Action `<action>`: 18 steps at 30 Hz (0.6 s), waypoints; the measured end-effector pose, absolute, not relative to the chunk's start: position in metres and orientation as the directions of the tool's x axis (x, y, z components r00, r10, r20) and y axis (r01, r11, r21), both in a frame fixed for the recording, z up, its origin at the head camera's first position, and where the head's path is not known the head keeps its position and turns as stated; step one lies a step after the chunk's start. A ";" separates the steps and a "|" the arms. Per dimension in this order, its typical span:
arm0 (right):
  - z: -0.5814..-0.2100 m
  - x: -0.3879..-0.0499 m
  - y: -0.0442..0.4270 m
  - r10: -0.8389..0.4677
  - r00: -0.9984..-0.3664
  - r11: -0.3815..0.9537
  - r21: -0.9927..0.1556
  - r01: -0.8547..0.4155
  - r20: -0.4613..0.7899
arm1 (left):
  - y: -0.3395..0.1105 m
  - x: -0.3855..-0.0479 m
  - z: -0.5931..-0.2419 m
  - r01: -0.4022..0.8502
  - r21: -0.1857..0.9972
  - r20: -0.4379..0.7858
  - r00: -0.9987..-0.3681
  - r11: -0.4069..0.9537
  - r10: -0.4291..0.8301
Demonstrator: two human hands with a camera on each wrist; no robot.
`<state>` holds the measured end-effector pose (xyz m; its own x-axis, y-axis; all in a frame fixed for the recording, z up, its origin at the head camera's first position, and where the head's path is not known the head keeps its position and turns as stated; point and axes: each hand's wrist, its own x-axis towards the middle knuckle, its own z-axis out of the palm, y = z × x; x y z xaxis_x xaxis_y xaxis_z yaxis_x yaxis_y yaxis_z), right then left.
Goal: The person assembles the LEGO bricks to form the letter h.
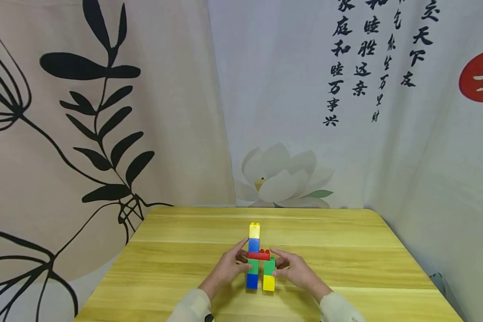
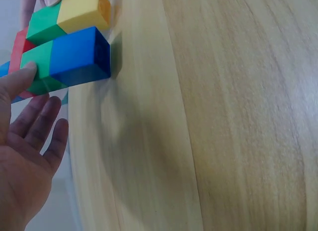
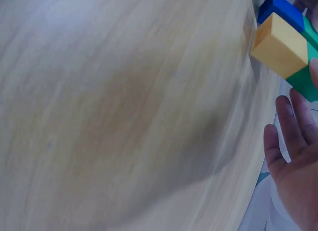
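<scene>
A figure built of toy building bricks stands upright between my two hands at the middle of the table. Its left column has a dark blue brick (image 1: 252,281) at the bottom, then a green brick (image 1: 253,266), a red brick (image 1: 259,256), a blue brick (image 1: 254,245) and a yellow brick (image 1: 255,230) on top. A second yellow brick (image 1: 269,283) and green brick (image 1: 269,268) form the right column under the red one. My left hand (image 1: 230,267) pinches the left side, thumb on the green brick. From the right, my right hand (image 1: 295,269) grips the other green brick.
The wooden table (image 1: 177,250) spreads around the figure on all sides. A printed curtain (image 1: 177,134) hangs behind its far edge, and pale cloth (image 1: 459,201) hangs along the right.
</scene>
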<state>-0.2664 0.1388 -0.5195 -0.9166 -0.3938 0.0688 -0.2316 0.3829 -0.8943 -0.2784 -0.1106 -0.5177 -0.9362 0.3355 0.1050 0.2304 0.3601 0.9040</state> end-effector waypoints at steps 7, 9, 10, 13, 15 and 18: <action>-0.517 -0.266 0.142 -0.463 -0.886 0.378 -0.895 -0.236 0.038 | -0.112 -0.275 -0.519 0.225 0.906 0.079 -0.923 0.360 0.377; -0.516 -0.266 0.142 -0.472 -0.881 0.385 -0.894 -0.230 0.024 | -0.113 -0.275 -0.518 0.205 0.907 0.057 -0.925 0.367 0.375; -0.515 -0.265 0.142 -0.477 -0.879 0.385 -0.894 -0.228 0.018 | -0.113 -0.274 -0.518 0.197 0.909 0.048 -0.926 0.369 0.375; -0.515 -0.265 0.142 -0.483 -0.875 0.396 -0.891 -0.222 0.003 | -0.113 -0.274 -0.519 0.166 0.910 0.016 -0.930 0.381 0.367; -0.516 -0.265 0.141 -0.480 -0.877 0.403 -0.890 -0.214 -0.007 | -0.113 -0.274 -0.520 0.154 0.910 0.003 -0.931 0.385 0.365; -0.519 -0.265 0.141 -0.474 -0.880 0.417 -0.885 -0.206 -0.018 | -0.113 -0.275 -0.521 0.134 0.910 -0.021 -0.930 0.392 0.367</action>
<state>-0.2647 0.1409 -0.5192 -0.8802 -0.4742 -0.0182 -0.2063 0.4169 -0.8852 -0.2746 -0.1127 -0.5209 -0.9300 0.3670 -0.0213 0.1340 0.3924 0.9100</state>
